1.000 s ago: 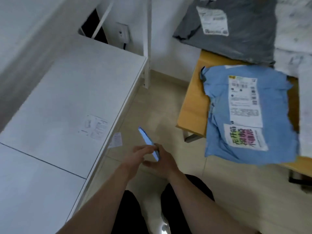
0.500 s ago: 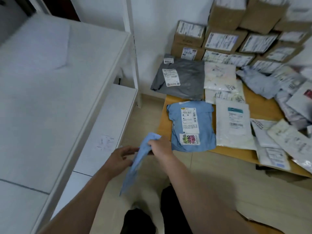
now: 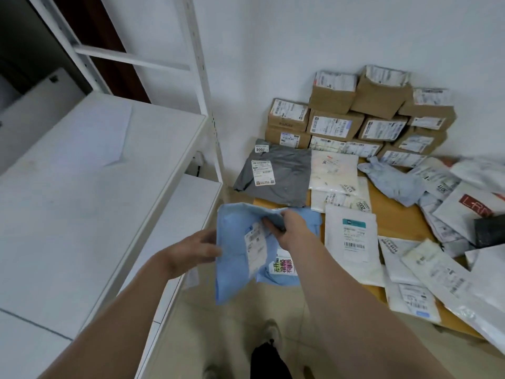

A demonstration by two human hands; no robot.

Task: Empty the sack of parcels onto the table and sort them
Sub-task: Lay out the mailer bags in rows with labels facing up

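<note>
**Around the sorting place**

A white metal shelf rack (image 3: 95, 201) stands at the left, its upright post near the white wall (image 3: 300, 36). Behind the rack is a dark brown panel (image 3: 109, 23). The floor (image 3: 232, 324) has beige tiles.

Left hand (image 3: 191, 253), centre frame: gripping blue parcel (image 3: 232, 269) edge. Right hand (image 3: 288, 228), just right: pinching its top. Both forearms bare, outstretched.

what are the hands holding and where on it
A light blue parcel: the right hand grips its crumpled top edge, and the left hand holds its left side edge.
</note>
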